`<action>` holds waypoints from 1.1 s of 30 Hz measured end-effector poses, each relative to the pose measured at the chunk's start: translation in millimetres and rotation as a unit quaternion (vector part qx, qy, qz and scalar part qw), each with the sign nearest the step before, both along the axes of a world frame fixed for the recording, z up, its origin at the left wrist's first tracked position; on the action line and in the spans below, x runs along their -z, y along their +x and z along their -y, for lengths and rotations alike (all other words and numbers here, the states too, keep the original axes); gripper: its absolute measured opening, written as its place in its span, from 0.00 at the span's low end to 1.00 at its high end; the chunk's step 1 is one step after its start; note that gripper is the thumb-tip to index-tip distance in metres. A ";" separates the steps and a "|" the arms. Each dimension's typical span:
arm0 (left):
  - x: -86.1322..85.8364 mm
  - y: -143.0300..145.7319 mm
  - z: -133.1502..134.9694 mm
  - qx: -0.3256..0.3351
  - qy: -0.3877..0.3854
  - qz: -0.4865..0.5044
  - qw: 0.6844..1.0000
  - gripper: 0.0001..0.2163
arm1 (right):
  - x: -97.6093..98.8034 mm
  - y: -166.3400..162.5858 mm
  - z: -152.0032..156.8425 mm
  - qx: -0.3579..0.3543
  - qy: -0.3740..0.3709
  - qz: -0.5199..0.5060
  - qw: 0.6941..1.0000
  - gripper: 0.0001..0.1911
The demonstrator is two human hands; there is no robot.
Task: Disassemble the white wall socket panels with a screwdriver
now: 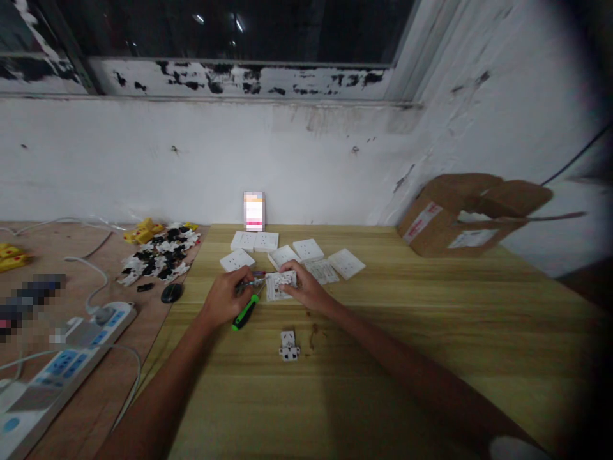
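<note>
White plastic makes up the square, ribbed socket panel (274,291) that our right hand (306,291) pinches by its edge, thumb on the near side and fingers over the far one. Our left hand (225,297) curls shut around a slim, grey, metallic tool (256,282), whose tip points at the panel; whether it touches, we cannot tell.

We judge a slip the chief risk: the panel is gripped at one side only, so a hard push from the tool could twist it out of our right fingers or scratch the plastic. Small loose parts, if it holds any, could spill if it tips. Just below our left fingers lies a screwdriver with a green-and-black ribbed handle (245,313); a careless wrist could set it rolling.

Nearer to us than either hand rests a small, stepped, white socket insert with dark slots (289,348), which a forearm might sweep aside. Beyond our right hand, a pale openwork plastic frame (323,271) and a smooth, square white faceplate (347,264) lie close together; its flat face could scuff. Another smooth white faceplate (237,260) sits beyond our left hand. Under everything, the yellow-brown, wood-grained tabletop (383,358) looks smooth, offering little to stop a sliding part.
</note>
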State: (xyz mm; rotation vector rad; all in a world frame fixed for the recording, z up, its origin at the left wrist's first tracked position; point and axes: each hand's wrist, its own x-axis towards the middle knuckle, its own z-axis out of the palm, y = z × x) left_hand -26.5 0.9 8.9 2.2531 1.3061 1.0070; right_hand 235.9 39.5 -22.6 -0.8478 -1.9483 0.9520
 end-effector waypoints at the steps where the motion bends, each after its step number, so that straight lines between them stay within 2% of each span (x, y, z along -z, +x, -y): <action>1: -0.9 1.6 1.0 0.001 -0.001 0.002 1.000 0.02 | 0.5 -0.2 -0.1 0.002 0.002 -0.004 1.000 0.16; 21: -8.0 12.3 8.1 0.029 -0.006 0.032 0.999 0.04 | -10.5 -3.0 6.2 0.025 0.017 -0.012 0.999 0.16; 33: -6.4 10.9 7.7 0.028 0.011 0.011 0.999 0.04 | -11.8 -2.3 6.7 0.020 0.023 -0.003 1.000 0.16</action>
